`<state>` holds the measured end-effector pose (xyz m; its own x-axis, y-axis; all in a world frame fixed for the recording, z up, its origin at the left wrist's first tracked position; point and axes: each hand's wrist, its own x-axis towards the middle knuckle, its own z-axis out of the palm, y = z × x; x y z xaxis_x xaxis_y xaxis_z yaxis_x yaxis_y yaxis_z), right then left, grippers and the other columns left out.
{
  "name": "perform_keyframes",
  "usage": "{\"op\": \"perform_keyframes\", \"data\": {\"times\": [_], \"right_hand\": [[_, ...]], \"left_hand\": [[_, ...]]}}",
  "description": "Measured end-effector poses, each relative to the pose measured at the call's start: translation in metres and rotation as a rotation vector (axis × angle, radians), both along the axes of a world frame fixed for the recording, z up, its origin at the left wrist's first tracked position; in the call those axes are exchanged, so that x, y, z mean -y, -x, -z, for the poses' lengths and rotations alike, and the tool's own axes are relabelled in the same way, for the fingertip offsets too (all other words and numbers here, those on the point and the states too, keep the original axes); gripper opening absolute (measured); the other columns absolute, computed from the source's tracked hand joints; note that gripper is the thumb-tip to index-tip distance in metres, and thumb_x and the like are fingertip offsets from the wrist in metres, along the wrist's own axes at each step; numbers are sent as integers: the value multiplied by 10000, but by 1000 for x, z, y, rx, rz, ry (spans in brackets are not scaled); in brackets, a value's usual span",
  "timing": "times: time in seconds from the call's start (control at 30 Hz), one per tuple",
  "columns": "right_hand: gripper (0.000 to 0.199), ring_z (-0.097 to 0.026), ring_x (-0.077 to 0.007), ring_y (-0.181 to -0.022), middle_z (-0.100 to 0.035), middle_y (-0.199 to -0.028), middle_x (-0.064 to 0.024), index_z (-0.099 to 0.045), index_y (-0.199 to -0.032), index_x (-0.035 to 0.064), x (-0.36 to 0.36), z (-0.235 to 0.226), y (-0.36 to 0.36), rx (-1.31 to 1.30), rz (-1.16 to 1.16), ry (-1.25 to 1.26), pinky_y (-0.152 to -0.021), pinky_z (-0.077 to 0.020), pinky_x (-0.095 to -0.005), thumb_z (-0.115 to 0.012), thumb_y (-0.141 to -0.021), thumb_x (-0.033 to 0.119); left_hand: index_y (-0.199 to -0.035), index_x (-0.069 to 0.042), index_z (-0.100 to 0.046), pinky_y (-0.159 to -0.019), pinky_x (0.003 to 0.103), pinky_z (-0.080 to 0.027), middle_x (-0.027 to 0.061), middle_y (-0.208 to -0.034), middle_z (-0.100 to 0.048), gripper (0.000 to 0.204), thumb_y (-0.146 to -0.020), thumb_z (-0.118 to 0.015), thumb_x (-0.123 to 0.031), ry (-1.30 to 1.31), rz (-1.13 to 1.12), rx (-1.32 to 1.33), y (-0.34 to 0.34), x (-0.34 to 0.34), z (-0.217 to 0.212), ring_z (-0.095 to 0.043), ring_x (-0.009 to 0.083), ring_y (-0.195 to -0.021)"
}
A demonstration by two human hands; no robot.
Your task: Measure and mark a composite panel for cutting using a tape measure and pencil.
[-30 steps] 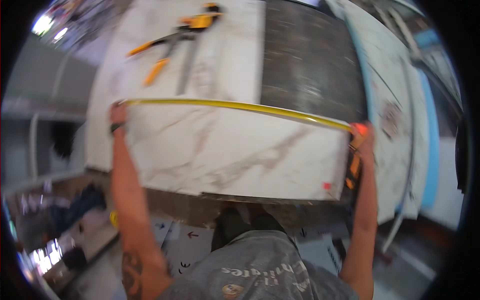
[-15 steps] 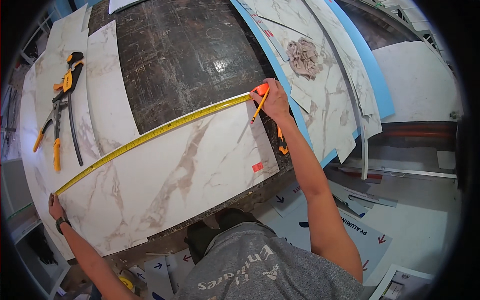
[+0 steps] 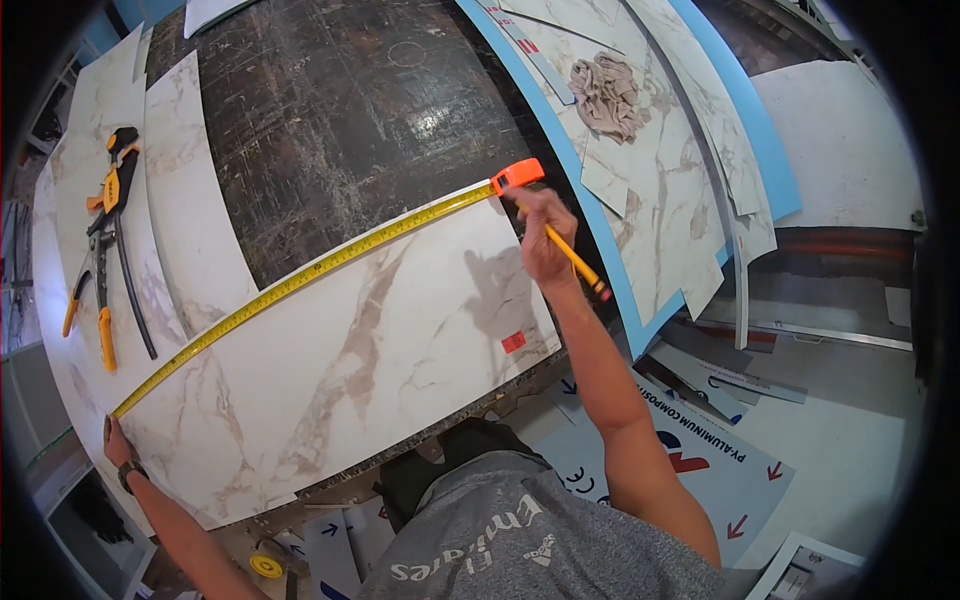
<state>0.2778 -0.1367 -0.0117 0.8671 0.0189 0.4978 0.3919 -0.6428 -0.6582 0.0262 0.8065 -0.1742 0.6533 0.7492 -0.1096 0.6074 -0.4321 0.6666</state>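
Observation:
A yellow tape measure blade (image 3: 318, 268) lies stretched along the far edge of a white marble-patterned panel (image 3: 290, 400). My left hand (image 3: 115, 437) pinches the blade's end at the panel's left side. The orange tape measure case (image 3: 520, 175) sits at the panel's far right corner. Just below it, my right hand (image 3: 547, 235) grips a yellow pencil (image 3: 572, 254). The pencil's eraser end points right and toward me, and its tip is hidden by the fingers. These fingers are close to the case; whether they touch it I cannot tell.
A yellow-and-black clamp (image 3: 118, 185) and yellow-handled pliers (image 3: 102, 290) lie on panels at left. Beyond the tape is a scratched dark tabletop (image 3: 350, 110). To the right, a crumpled cloth (image 3: 607, 97) rests on more marbled sheets (image 3: 675, 170). Printed sheets (image 3: 740, 480) lie below, at right.
My right hand has come off the tape case and turned, swinging the pencil so its eraser end points right. My left hand stays at the blade's end. The whole view has shifted slightly.

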Motion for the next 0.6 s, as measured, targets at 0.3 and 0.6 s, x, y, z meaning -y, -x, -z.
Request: {"op": "perform_keyframes", "data": {"times": [0.3, 0.6], "right_hand": [[81, -472, -86, -596, -596, -708, -1, -707, -910, 2, -27, 41, -1, -356, 181, -623, -559, -410, -214, -646, -945, 42], [68, -466, -81, -569, -626, -715, -8, -676, -809, 0, -16, 74, 2, -329, 212, -628, -527, -408, -215, -732, -841, -22]], "left_hand": [[-1398, 28, -603, -1058, 259, -456, 117, -1373, -669, 513, -1014, -650, -309, 20, 63, 12, -7, 18, -20, -625, 220, -1235], [-1396, 26, -601, -1049, 258, -461, 117, -1361, -671, 501, -1015, -648, -295, 24, 143, 25, -37, 45, -41, -629, 217, -1220]]}}
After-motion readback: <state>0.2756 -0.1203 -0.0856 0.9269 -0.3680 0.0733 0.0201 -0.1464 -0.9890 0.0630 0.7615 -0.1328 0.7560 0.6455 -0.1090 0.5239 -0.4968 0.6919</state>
